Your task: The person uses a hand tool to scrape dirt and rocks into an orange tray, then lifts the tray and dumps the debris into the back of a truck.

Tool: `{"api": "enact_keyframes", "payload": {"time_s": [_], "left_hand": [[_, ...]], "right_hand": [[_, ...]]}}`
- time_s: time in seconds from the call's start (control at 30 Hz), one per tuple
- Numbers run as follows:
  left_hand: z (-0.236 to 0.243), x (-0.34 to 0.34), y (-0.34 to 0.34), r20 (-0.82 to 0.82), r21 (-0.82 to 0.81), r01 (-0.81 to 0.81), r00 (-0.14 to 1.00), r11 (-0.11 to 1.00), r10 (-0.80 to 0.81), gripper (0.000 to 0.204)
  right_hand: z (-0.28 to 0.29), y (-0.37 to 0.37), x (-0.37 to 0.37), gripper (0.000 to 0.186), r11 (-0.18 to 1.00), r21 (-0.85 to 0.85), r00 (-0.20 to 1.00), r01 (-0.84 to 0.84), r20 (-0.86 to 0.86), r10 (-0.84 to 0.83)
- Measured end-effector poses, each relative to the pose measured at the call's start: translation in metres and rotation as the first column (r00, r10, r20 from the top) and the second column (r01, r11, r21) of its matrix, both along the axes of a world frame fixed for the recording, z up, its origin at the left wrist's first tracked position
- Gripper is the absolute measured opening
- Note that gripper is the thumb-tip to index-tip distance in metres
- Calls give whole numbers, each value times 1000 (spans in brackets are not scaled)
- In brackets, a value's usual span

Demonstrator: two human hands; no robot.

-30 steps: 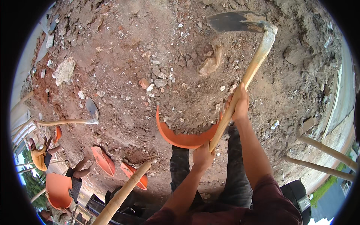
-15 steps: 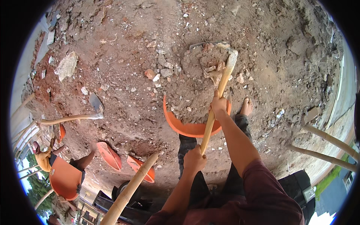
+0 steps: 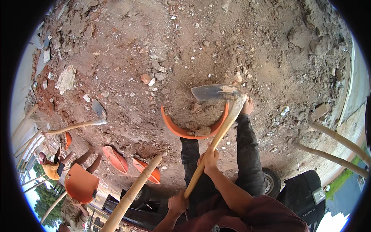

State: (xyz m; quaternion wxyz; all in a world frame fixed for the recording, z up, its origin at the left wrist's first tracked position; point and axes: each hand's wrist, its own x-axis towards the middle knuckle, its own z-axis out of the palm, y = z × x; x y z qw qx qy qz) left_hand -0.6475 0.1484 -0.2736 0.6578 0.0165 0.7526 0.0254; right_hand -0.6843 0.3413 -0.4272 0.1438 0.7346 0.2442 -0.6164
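I hold a hoe [image 3: 223, 130] by its pale wooden handle with both hands. My left hand [image 3: 178, 202] is closed round the lower end, close to my body. Further up the shaft my right hand [image 3: 210, 159] is wrapped round it. The dark, soil-smeared hoe blade [image 3: 210, 92] lies over the open far side of an orange scoop pan [image 3: 181, 132]. Loose soil and a few stones [image 3: 203, 131] fill the pan, which stands on the ground before my legs. One bare foot [image 3: 249, 105] is just beside the hoe head.
A second hoe [image 3: 79, 125] lies at left, near more orange pans [image 3: 116, 159]. Another person holds an orange pan [image 3: 82, 183]; one in yellow [image 3: 51, 170] is beyond. A bamboo pole [image 3: 133, 193] slants up at lower left. A dark vehicle [image 3: 303, 203] stands behind me.
The hoe has come toward me, its blade moving from the soil beyond the pan to over the pan's open side. Both hands have drawn back, and stones now sit against the pan's near wall.
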Motion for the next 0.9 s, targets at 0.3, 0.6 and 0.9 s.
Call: {"api": "enact_keyframes", "payload": {"time_s": [0.3, 0.6, 0.9], "left_hand": [[-163, -170, 270, -365, 495, 103, 926, 863, 99, 25], [-119, -169, 131, -190, 286, 120, 980, 951, -67, 33], [-44, -109, 75, -115, 218, -160, 975, 963, 188, 34]], "right_hand": [[-109, 323, -159, 39, 892, 430, 942, 140, -335, 13], [-134, 145, -145, 48, 953, 269, 990, -141, 33, 137], [-93, 51, -122, 39, 853, 198, 872, -483, 19, 490]]}}
